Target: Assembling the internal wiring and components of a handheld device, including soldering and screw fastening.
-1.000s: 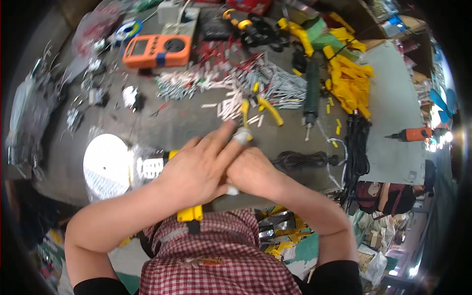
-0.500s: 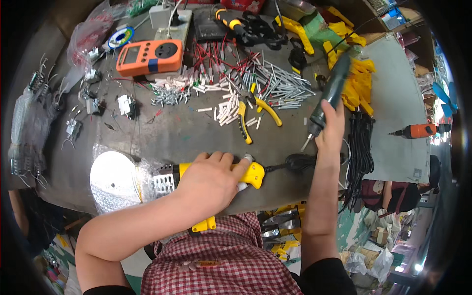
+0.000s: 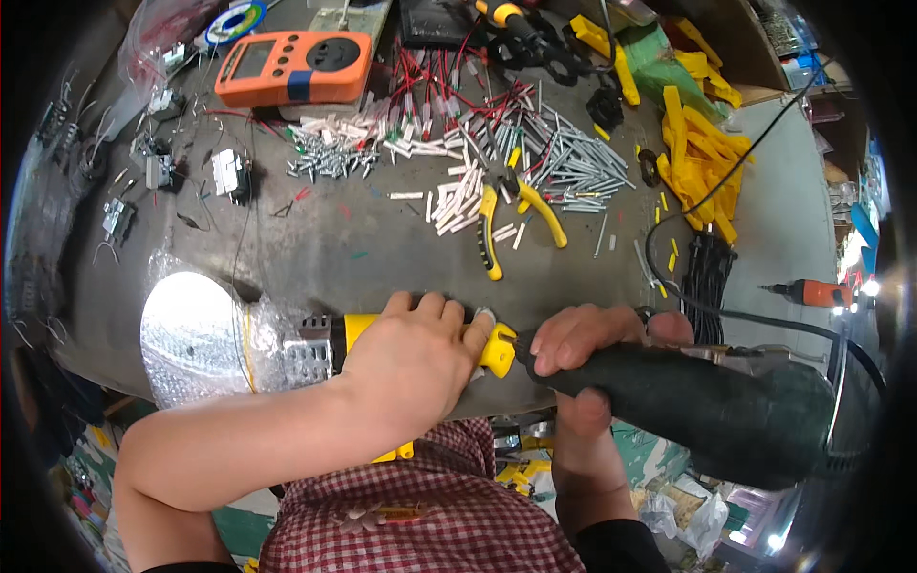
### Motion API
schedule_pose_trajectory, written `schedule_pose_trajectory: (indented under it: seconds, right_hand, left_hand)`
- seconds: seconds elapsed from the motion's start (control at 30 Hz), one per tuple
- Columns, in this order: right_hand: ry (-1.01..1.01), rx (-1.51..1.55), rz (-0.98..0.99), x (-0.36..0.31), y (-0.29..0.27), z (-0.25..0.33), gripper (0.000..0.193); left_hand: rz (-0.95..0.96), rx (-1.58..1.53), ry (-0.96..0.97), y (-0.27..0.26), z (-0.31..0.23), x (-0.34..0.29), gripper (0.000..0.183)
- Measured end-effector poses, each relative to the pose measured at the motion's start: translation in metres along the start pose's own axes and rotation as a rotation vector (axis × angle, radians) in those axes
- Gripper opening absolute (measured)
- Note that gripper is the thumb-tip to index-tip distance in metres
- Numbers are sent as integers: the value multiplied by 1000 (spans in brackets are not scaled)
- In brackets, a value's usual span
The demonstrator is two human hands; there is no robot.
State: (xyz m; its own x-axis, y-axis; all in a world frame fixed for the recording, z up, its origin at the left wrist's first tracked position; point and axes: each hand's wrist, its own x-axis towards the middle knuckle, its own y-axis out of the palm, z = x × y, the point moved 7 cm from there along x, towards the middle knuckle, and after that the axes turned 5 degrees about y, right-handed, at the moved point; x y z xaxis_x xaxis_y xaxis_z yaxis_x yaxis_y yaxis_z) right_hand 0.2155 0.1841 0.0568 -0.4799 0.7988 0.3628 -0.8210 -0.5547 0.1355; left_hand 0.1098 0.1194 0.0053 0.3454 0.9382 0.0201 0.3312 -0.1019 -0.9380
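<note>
My left hand is closed over the yellow handle of a tool lying along the table's near edge. A slotted metal neck joins this handle to a round silver plate under clear plastic wrap. Something whitish covers the tip of one left finger. In my right hand is a dark electric screwdriver, lying nearly level. It points left, with its front end at the handle's right end; the bit cannot be made out. Yellow-handled pliers lie beyond my hands.
Behind lie loose screws, white sleeves, red wires and an orange multimeter. Yellow plastic parts are piled at right, near black cables. The screwdriver's cord loops across the right side. Small metal parts sit at left.
My right hand has brought the screwdriver down and left, from upright over the table's right side to the yellow handle's end. My left hand keeps its hold.
</note>
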Motion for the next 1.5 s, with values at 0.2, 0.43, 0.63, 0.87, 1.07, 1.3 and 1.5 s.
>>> schedule_pose_trajectory:
  seconds: [0.2,0.43,0.63,0.87,1.07,1.3,1.5]
  right_hand:
    - [19,333,241,14,5,-17,76]
    - [-59,-254,-93,4,9,9,89]
    - [-100,-129,-57,-11,-1,6,86]
    - [-38,-21,55,-9,0,2,83]
    - [-80,31,190,-16,4,0,79]
    - [-235,-197,14,-7,4,22,79]
    - [-245,-63,-87,-15,21,63,84]
  left_hand:
    - [-7,29,23,4,-5,0,46]
    - [10,81,-17,7,-4,-1,44]
    - [21,96,-5,5,-3,0,43]
    - [-2,97,-3,4,-3,-2,42]
    - [14,117,0,4,-5,-1,42]
    - [8,120,7,5,-6,0,44]
    - [-180,-18,-49,3,3,37,41]
